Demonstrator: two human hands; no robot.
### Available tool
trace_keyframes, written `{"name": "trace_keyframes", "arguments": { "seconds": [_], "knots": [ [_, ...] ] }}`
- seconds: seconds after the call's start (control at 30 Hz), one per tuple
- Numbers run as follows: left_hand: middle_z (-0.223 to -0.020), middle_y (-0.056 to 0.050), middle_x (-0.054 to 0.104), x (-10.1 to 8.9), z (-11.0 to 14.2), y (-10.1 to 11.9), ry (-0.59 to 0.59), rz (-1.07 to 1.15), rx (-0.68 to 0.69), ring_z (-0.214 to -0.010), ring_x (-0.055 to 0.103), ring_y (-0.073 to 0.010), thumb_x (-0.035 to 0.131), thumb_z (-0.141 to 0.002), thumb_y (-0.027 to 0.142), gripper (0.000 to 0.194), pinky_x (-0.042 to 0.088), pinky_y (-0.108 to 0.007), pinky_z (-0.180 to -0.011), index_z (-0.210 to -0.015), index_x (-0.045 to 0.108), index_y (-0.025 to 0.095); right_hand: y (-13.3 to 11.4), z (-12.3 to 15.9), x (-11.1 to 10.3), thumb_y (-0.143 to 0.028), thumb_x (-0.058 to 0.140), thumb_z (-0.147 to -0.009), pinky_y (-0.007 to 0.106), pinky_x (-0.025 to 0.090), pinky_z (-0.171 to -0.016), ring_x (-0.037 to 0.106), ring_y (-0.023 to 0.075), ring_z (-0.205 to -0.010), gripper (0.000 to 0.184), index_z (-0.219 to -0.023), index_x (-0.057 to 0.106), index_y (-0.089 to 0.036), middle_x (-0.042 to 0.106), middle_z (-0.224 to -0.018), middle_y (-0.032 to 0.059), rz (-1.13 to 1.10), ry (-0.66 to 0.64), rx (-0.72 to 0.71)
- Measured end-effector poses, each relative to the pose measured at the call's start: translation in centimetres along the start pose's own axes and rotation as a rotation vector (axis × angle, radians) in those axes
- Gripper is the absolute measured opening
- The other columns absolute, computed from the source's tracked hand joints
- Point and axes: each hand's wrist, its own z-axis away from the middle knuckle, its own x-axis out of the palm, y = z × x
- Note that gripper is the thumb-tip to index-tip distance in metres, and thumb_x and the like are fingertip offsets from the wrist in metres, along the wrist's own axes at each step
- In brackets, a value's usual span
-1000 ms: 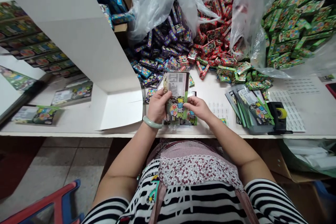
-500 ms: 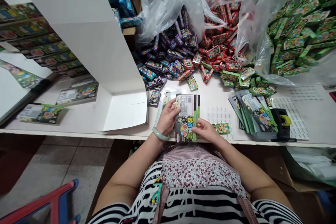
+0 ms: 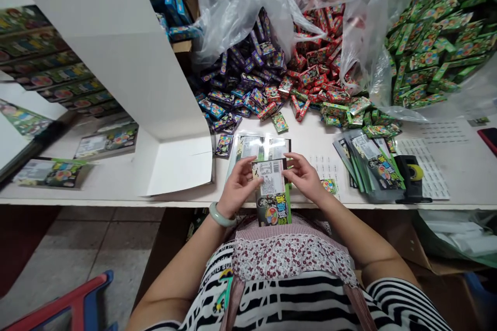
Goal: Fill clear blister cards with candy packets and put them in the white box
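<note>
White table (image 3: 305, 137) heaped with small boxes (image 3: 318, 57), tiled floor (image 3: 126, 243) below, left fingers (image 3: 250, 186) and right fingers (image 3: 295, 180) clamped on printed packet (image 3: 273, 207)

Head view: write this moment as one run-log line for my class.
left hand: holding printed packet | right hand: at packet's upper right edge | beyond: flat packets on table | right side: tape dispenser

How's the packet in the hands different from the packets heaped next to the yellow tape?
The held packet is up in the left hand, with the right hand at its edge; the heaped packets lie on the table. The held packet looks nearly straight, but the heaped packets are slanted and fanned out. Both have colourful pictures and green strips.
</note>
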Motion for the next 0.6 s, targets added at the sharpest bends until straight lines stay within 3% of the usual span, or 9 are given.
{"name": "trace_keyframes", "arguments": {
  "seconds": [0.07, 0.17, 0.3, 0.4, 0.47, 0.6],
  "knots": [
    [-0.094, -0.003, 0.068, -0.1, 0.2, 0.4, 0.102, -0.113, 0.021, -0.086, 0.066, -0.0154, 0.069, -0.087, 0.039, 0.028, 0.057, -0.029, -0.077, -0.11, 0.064, 0.023, -0.8, 0.3, -0.1, -0.039, 0.066, -0.085, 0.026, 0.051, -0.065, 0.059, 0.0103, -0.071, 0.035, -0.115, 0.053, -0.026, 0.06, -0.091, -0.0012, 0.039, -0.073, -0.007],
    [-0.087, -0.003, 0.068, -0.1, 0.0, 1.1, 0.192, -0.207, 0.026, -0.085, 0.064, -0.0157, 0.063, -0.09, 0.045, 0.026, 0.054, -0.031, -0.081, -0.087, 0.066, 0.019, -2.5, 0.2, -0.4, -0.039, 0.061, -0.089, 0.026, 0.046, -0.06, 0.053, 0.0096, -0.065, 0.018, -0.097, 0.056, -0.024, 0.057, -0.078, -0.0028, 0.182, -0.123, -0.041],
    [-0.088, -0.004, 0.072, -0.3, -1.0, 2.4, 0.113, -0.079, -0.036, -0.088, 0.067, -0.0165, 0.073, -0.082, 0.041, 0.024, 0.054, -0.032, -0.083, -0.079, 0.066, 0.018, -4.2, -0.8, -0.4, -0.037, 0.058, -0.088, 0.026, 0.046, -0.061, 0.057, 0.0133, -0.08, 0.016, -0.084, 0.054, -0.022, 0.061, -0.089, 0.0024, 0.2, -0.089, -0.08],
    [-0.083, -0.003, 0.073, -0.7, -1.1, 3.5, 0.088, -0.017, -0.085, -0.078, 0.068, -0.0148, 0.078, -0.077, 0.036, 0.027, 0.055, -0.029, -0.073, -0.097, 0.069, 0.02, -4.7, -1.3, -0.3, -0.034, 0.063, -0.083, 0.025, 0.047, -0.057, 0.058, 0.0138, -0.078, 0.02, -0.097, 0.053, -0.024, 0.061, -0.089, 0.0014, 0.089, -0.098, -0.027],
    [-0.084, -0.004, 0.074, -0.9, -0.9, 4.2, 0.07, -0.071, -0.054, -0.079, 0.069, -0.0153, 0.077, -0.078, 0.034, 0.028, 0.057, -0.03, -0.073, -0.102, 0.07, 0.021, -5.0, -1.2, -0.3, -0.03, 0.063, -0.083, 0.026, 0.049, -0.059, 0.06, 0.0144, -0.079, 0.021, -0.101, 0.055, -0.024, 0.062, -0.088, 0.0012, 0.141, -0.11, -0.067],
    [-0.09, -0.006, 0.073, -0.6, -0.5, 4.9, 0.044, -0.202, 0.098, -0.087, 0.069, -0.0171, 0.077, -0.078, 0.031, 0.012, 0.058, -0.033, -0.08, -0.082, 0.073, 0.02, -5.9, -0.8, -0.5, -0.03, 0.064, -0.086, 0.028, 0.051, -0.068, 0.06, 0.016, -0.092, 0.009, -0.084, 0.059, -0.022, 0.064, -0.097, 0.0046, 0.352, -0.2, -0.266]
  ]
}}
